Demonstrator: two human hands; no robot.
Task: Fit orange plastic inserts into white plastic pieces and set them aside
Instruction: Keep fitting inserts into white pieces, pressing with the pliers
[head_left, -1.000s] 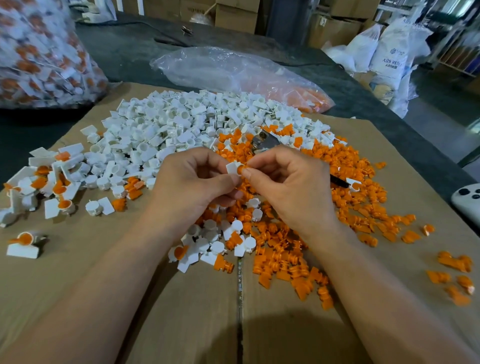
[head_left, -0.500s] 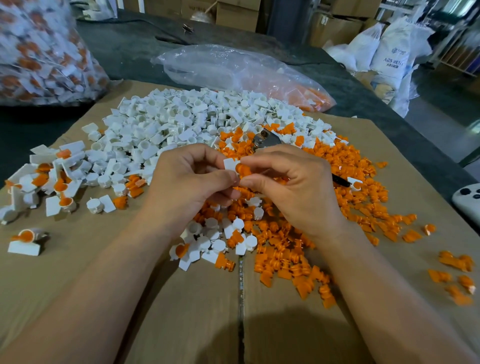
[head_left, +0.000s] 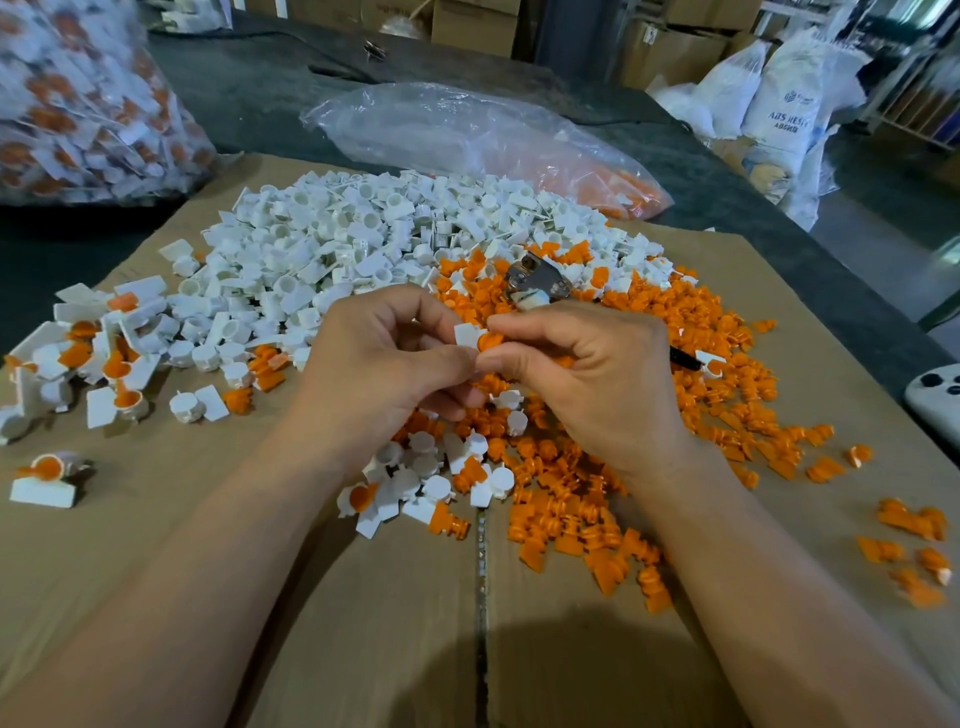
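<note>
- A brown cardboard sheet (head_left: 156, 571) covers the near part of the table and carries all the loose parts.
- At 10 o'clock, off the cardboard, stands a full bag of white-and-orange parts (head_left: 78, 104). At 12 o'clock lies a nearly flat clear bag (head_left: 441, 124) with some orange parts in its right end.
- A heap of white pieces (head_left: 337, 249) spreads from 11 to 12 o'clock on the cardboard.
- The loose orange inserts (head_left: 571, 519) lie from the centre to 4 o'clock and touch the white heap at its right edge.
- The left hand (head_left: 384, 369) and the right hand (head_left: 597, 379) meet at the centre, above the inserts, with fingers curled.
- At 9 o'clock sits a small group of assembled pieces (head_left: 93, 358) — white with orange inside.
- A metal tool (head_left: 535, 283) lies just beyond the right hand, partly among the inserts.
- The left thumb and forefinger pinch one white piece (head_left: 467, 334).
- The right thumb and forefinger pinch one orange insert (head_left: 491, 341) — it touches the white piece, and I cannot tell how deep it sits.
</note>
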